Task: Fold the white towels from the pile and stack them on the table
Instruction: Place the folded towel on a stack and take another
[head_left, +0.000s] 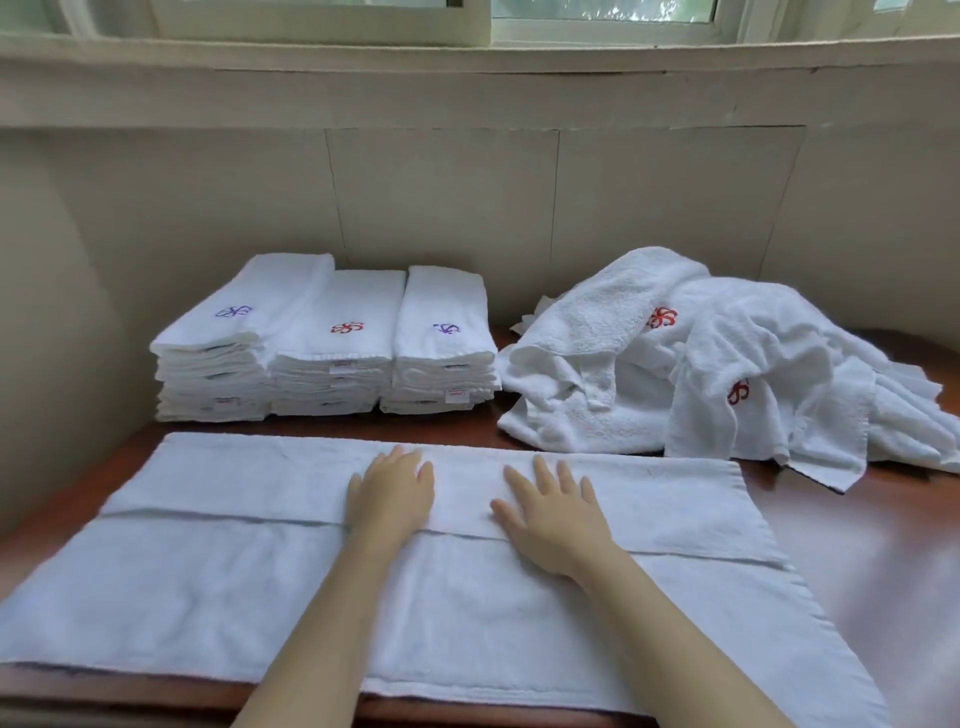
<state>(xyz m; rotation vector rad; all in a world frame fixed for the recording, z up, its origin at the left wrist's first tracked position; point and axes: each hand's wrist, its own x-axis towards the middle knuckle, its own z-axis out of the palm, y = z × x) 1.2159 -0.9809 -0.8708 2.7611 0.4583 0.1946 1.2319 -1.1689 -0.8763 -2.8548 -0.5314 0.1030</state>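
A long white towel (208, 582) lies spread across the front of the brown table (857, 530), its far strip folded over toward me along a lengthwise crease. My left hand (392, 493) and my right hand (553, 517) rest flat, palms down and fingers apart, on the folded strip near the towel's middle. Neither hand grips anything. A loose pile of unfolded white towels (701, 364) with red logos sits at the back right. Three stacks of folded white towels (322, 343) stand side by side at the back left.
A beige wall (467, 197) rises right behind the stacks and the pile, with a window ledge above. The wall also curves in along the table's left side. Bare glossy tabletop shows at the right of the spread towel.
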